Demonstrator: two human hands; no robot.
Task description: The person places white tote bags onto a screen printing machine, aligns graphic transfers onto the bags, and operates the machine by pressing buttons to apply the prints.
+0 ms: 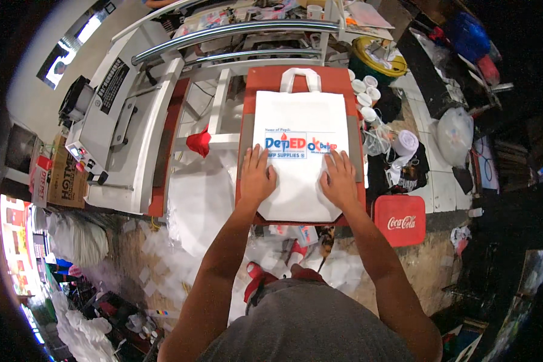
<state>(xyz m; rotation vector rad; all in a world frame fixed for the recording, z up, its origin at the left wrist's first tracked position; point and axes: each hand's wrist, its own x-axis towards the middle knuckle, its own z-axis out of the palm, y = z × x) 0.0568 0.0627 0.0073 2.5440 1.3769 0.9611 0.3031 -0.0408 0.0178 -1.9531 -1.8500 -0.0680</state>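
Note:
A white tote bag (298,187) lies flat in front of me, its loop handle (300,73) pointing away. Blue and red printing crosses its middle. Under it is a grey pad (246,142) on a reddish-brown board (262,78). My left hand (257,178) rests on the bag's left edge, fingers stretched out. On the right edge, my right hand (341,181) lies with its fingers spread flat, just beside the print. Neither hand grips anything.
A white press machine (117,114) with metal bars (235,37) stands to the left and beyond. Rolls of white tape (368,96) and a green bucket (377,63) sit at the right. A red square seat (399,220) is near my right arm. White sheets litter the floor.

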